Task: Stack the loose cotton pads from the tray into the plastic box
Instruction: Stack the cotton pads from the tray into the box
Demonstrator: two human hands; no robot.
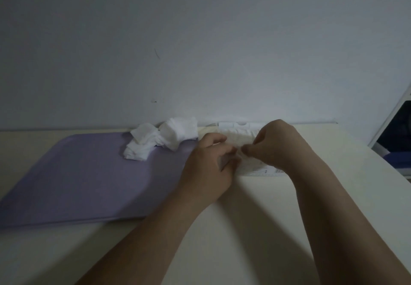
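A purple tray (84, 180) lies on the left of the cream table. Several loose white cotton pads (162, 140) are heaped at its far right corner, against the wall. Right of the tray lies the clear plastic box (238, 136), with a white hanging tab at its far end. Both hands are on the box. My left hand (209, 166) grips its near left side with curled fingers. My right hand (278, 144) pinches something at the box's top with thumb and fingertips. The box's contents are mostly hidden by the hands.
The cream table (255, 218) meets a plain white wall just behind the box and pads. A white-framed dark object (395, 137) stands at the far right edge, past the table's corner.
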